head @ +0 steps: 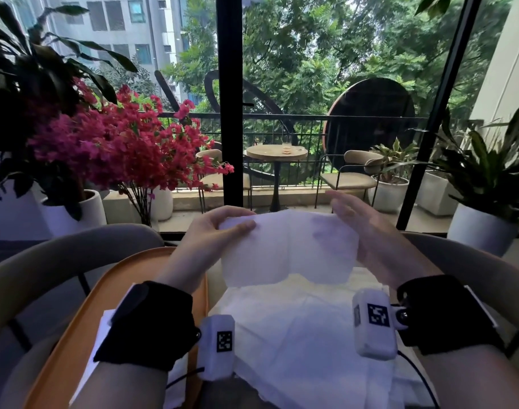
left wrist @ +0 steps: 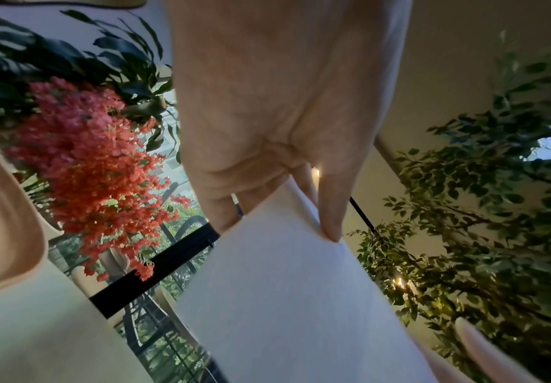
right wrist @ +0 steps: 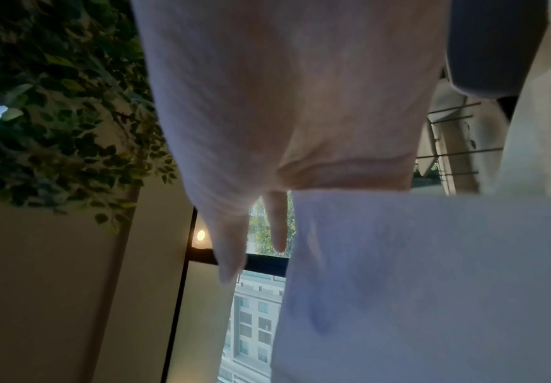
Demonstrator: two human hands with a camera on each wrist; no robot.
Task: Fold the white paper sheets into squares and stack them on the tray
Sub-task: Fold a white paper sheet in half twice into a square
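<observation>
A white paper sheet [head: 287, 249] hangs in the air in front of me, slightly curved. My left hand [head: 240, 221] pinches its upper left corner, thumb on the near face and fingers behind; the left wrist view shows the same pinch on the sheet [left wrist: 284, 298]. My right hand [head: 349, 219] lies along the sheet's right edge with straight, blurred fingers; in the right wrist view the sheet [right wrist: 431, 285] covers part of that hand. Below lies a pile of unfolded white sheets [head: 296, 329]. An orange tray [head: 75, 329] sits at the left under my left forearm, with white paper [head: 87, 376] on it.
A curved beige chair back [head: 75, 246] stands across the table, another at the right. Beyond is a glass wall with a black frame [head: 228, 113]. Red flowering branches [head: 119, 143] stand at the left, a potted plant [head: 482, 231] at the right.
</observation>
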